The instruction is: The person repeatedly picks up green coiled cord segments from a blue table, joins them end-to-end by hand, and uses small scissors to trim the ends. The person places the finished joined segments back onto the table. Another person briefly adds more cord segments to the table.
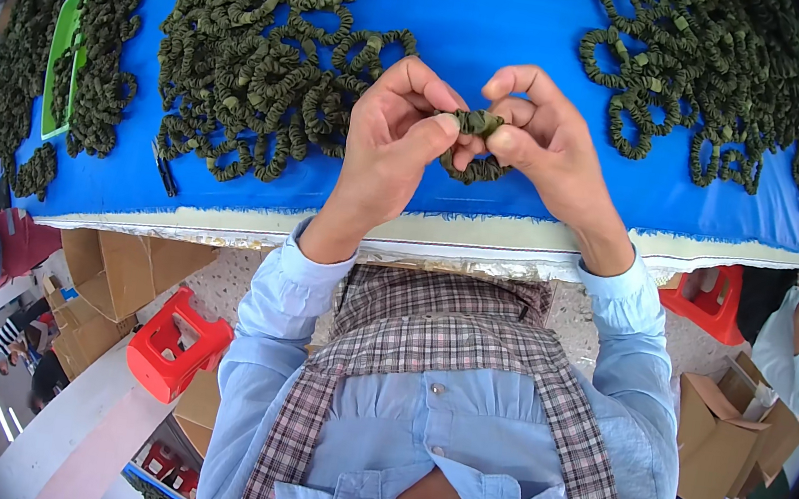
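Above the near edge of a blue-covered table, I hold a dark green gathered-fabric scrunchie between both hands. My left hand pinches its upper side between thumb and fingers. On the other side, my right hand grips the same ring with its thumb and bent fingers. The ring's lower loop hangs below my fingertips, and part of it is hidden behind them. A big pile of like scrunchies lies left of my hands; another pile lies to the right.
Farther left are more scrunchies and a bright green tray. Small dark snips lie near the table's front edge. Below stand red plastic stools and cardboard boxes. Other people are at both sides, one in a pink top.
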Tool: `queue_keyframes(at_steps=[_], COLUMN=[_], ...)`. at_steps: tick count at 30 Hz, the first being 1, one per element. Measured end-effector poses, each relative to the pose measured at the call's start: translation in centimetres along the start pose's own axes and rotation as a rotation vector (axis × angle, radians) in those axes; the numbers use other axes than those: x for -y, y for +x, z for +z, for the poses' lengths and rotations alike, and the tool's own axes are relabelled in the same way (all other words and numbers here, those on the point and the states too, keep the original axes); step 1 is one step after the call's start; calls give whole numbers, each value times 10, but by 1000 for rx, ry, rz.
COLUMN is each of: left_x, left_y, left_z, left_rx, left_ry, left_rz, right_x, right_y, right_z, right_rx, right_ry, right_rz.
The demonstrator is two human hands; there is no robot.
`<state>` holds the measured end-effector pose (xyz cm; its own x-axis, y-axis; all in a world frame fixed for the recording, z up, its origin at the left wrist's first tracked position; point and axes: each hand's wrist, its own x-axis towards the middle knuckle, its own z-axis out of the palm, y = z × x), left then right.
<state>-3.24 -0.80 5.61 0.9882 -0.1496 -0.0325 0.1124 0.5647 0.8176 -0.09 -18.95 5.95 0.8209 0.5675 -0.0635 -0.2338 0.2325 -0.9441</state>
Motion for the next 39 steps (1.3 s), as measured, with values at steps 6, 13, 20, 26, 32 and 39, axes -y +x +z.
queue_keyframes(at_steps=[6, 13, 20, 26, 32, 39], left_x=[0, -7, 5, 9, -10, -9], left_y=[3, 0, 5, 5, 5, -1], left_z=[-8, -8, 13, 9, 9, -2], left_rx=[76, 35, -79, -117, -120, -20], left_ry=[-450, -49, 605, 672, 610, 620], left_rz=[-130, -202, -13, 96, 42, -31], right_x=[1, 5, 5, -1, 1, 2], right_y=[2, 4, 3, 8, 9, 3], right_z=[-8, -12, -8, -18, -33, -20], right_rx=[-105, -204, -218, -244, -118, -43], right_ry=[501, 366, 264, 339, 199, -222], right_rz=[-62, -60, 31, 7, 52, 51])
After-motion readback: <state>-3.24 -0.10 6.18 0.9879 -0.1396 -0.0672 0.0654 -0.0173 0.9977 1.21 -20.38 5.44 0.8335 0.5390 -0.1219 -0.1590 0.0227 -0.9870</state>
